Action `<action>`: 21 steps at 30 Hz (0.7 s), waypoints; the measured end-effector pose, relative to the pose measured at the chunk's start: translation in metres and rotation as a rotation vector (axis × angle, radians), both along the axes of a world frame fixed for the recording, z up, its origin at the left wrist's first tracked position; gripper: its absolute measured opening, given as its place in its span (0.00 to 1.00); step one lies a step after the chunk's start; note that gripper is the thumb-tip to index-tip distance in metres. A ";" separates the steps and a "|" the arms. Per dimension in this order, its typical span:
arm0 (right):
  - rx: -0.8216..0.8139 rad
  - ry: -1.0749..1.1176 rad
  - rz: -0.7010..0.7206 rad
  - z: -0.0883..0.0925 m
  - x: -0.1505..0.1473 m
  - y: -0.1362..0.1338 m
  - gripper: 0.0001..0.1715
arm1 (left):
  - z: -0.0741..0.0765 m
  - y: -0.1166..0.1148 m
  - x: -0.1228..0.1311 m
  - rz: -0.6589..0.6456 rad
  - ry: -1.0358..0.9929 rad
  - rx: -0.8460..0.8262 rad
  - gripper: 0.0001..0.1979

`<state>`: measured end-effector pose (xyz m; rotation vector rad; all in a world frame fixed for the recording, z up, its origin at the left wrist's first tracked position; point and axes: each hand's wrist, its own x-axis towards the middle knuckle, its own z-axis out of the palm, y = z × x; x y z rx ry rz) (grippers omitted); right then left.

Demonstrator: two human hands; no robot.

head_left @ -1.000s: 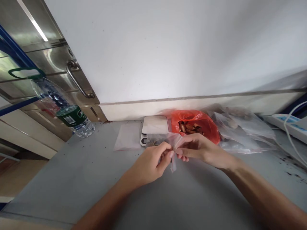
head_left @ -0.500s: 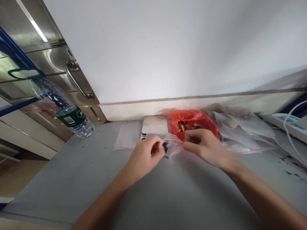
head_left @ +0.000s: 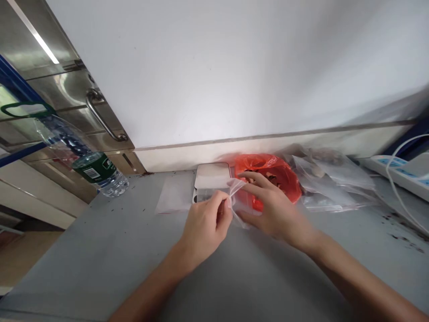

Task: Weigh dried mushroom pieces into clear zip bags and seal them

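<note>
My left hand (head_left: 206,226) pinches the edge of a small clear plastic bag (head_left: 238,199), held just above the grey table (head_left: 100,264). My right hand (head_left: 271,208) has its fingers spread at the bag's mouth, index and thumb on the film. Right behind the hands sits an orange plastic bag (head_left: 279,172) with brown pieces inside. A small scale (head_left: 212,178) with a steel top stands to its left, partly hidden by my left hand.
A flat clear bag (head_left: 174,197) lies left of the scale. A water bottle (head_left: 90,165) stands at the table's left edge by a steel cabinet (head_left: 67,85). Several clear bags (head_left: 330,181) lie to the right; a power strip (head_left: 395,172) with a white cable sits far right.
Both hands moved farther from me, toward the scale and orange bag. My right hand went from a closed pinch to spread fingers at the small bag's mouth. The camera shifted slightly.
</note>
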<state>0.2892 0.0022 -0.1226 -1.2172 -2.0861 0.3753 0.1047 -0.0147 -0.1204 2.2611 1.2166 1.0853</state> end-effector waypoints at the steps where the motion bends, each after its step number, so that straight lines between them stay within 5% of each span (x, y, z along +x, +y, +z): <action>1: -0.007 0.008 0.012 0.002 0.001 0.000 0.29 | 0.000 0.001 -0.001 -0.001 -0.027 0.040 0.09; 6: 0.029 0.116 0.065 0.012 0.010 0.000 0.42 | 0.003 0.011 -0.013 0.255 -0.239 0.115 0.09; 9: 0.018 0.241 0.136 0.012 0.018 0.006 0.44 | 0.004 0.022 -0.023 0.242 -0.436 -0.287 0.20; 13: -0.032 0.301 0.126 0.012 0.033 0.016 0.49 | 0.003 0.036 -0.028 -0.045 -0.765 -0.745 0.26; 17: -0.018 0.214 0.113 0.020 0.054 0.023 0.28 | 0.007 0.051 -0.022 -0.135 -0.813 -0.737 0.16; 21: 0.050 0.430 -0.132 0.021 0.076 0.031 0.06 | 0.026 0.076 -0.011 -0.093 -0.748 -0.623 0.12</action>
